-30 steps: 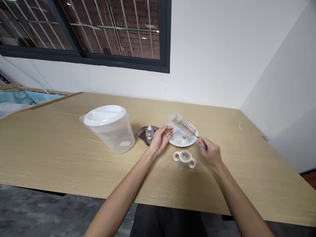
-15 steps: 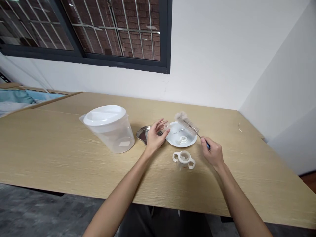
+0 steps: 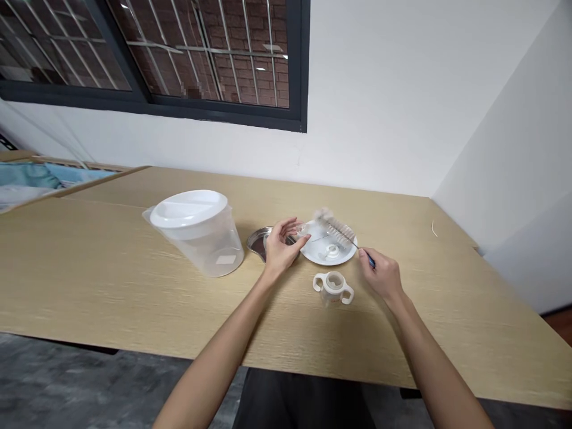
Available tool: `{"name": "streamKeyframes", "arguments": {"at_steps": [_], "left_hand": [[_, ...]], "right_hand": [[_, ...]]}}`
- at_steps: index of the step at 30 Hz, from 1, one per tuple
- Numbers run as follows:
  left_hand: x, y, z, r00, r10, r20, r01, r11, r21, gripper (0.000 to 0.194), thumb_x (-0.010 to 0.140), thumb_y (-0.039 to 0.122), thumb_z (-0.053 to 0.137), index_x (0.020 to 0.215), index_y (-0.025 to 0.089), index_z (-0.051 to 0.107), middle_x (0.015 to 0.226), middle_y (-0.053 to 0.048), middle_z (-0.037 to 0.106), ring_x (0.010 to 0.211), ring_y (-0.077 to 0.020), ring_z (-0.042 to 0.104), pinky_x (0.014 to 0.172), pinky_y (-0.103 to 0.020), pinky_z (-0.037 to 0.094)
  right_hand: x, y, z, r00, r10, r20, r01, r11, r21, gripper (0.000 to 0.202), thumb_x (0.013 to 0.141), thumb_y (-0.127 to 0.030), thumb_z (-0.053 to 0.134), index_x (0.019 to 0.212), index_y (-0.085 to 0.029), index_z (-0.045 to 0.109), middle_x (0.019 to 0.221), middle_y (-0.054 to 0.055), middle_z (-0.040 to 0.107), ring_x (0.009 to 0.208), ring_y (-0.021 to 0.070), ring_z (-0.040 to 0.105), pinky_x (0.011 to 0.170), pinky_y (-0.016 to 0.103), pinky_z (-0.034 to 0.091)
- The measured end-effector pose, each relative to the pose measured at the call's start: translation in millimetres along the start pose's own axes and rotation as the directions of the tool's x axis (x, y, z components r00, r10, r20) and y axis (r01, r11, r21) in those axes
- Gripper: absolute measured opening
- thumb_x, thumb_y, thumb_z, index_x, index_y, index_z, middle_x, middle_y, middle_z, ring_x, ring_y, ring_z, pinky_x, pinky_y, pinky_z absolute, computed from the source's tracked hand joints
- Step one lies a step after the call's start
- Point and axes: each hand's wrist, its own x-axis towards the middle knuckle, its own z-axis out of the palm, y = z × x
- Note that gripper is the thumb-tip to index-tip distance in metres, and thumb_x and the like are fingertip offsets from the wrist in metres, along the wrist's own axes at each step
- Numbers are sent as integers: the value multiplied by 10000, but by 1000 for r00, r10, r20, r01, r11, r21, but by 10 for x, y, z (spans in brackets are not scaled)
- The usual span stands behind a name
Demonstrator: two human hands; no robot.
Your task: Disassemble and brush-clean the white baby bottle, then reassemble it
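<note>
In my right hand is a bottle brush, gripped by its dark blue handle, its pale bristles pointing left above a white plate. My left hand curls its thumb and fingers round a small clear piece at the plate's left side; its exact kind is too small to make out. On the plate lie a white ring-shaped part and a thin rod. Nearer me stands a small clear bottle with two white handles, upright and with its top uncovered.
A curved metal dish lies partly hidden behind my left hand. Left of it stands a translucent pitcher with a white lid. A thin white bent strip is at the right on the wooden table. A wall and a barred window are behind.
The bottle brush and my right hand have shifted slightly left and the brush lies a little lower over the plate. My left hand has barely moved, still round the small clear piece.
</note>
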Motion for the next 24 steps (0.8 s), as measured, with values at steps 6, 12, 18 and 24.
{"name": "streamKeyframes", "arguments": {"at_steps": [6, 12, 18, 24], "left_hand": [[6, -80, -26, 997, -14, 81, 10, 999, 51, 427, 660, 370, 859, 1029, 193, 735, 1062, -75, 710, 1018, -208, 675, 1006, -389, 537], [13, -31, -40, 996, -7, 91, -6, 990, 139, 401, 686, 354, 849, 1052, 219, 760, 1056, -74, 718, 961, -202, 641, 955, -357, 511], [8, -62, -19, 997, -62, 53, 57, 994, 88, 594, 648, 317, 878, 1203, 211, 696, 1035, -67, 729, 835, -168, 615, 855, -310, 500], [28, -62, -54, 994, -7, 109, -11, 986, 164, 441, 725, 318, 823, 1151, 251, 733, 1014, -50, 687, 794, -151, 583, 859, -304, 497]], "right_hand": [[2, 0, -33, 999, -29, -38, 33, 993, 114, 325, 1010, -336, 461, 980, -150, 726, 843, 57, 749, 649, 124, 650, 629, 227, 444], [-11, -36, -9, 999, -38, 20, 38, 999, 9, 348, 1010, -356, 454, 947, -164, 737, 786, 54, 739, 618, 129, 632, 593, 239, 408], [-2, -24, -18, 999, -52, 11, 51, 997, 65, 359, 1012, -363, 443, 973, -155, 733, 803, 59, 740, 621, 127, 629, 602, 235, 421], [-4, 31, -15, 999, 29, -31, -29, 1000, -9, 354, 1007, -372, 455, 936, -167, 735, 772, 48, 730, 613, 133, 624, 597, 242, 393]]}}
